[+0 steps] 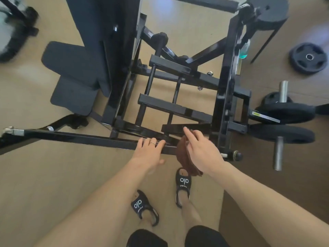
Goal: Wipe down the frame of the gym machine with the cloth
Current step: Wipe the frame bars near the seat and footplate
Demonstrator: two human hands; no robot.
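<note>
- head view, looking straight down: your left hand point(148, 150) lies flat with its fingers spread over the near horizontal bar point(85, 139) of the black gym machine frame point(225, 82), likely to brace you as you lean in.
- your right hand point(201, 148) is just beside it, fingers extended and lying over a brown cloth point(186, 158). the cloth is draped across the same bar, near where it meets the right upright, and its loose end hangs toward your sandal point(183, 182).
- the palm sits on top of the cloth, which suggests pressing it to the metal for a wiping stroke. whether the thumb curls under to hold the fabric is hidden beneath the hand, so you cannot tell.
- a spray bottle point(244, 49) with blue-green liquid hangs on the far right upright, probably parked there to keep both hands free.
- a loose weight plate point(308, 57) lies on the tan floor to the right, well apart from the frame; more plates point(284, 111) sit on pegs at the machine's right side.
- dark seat pads point(71, 75) lie to the left.
- the bar's left end runs out of the picture, the top corners blur, and where the cloth touches the bar is covered by your hand.
</note>
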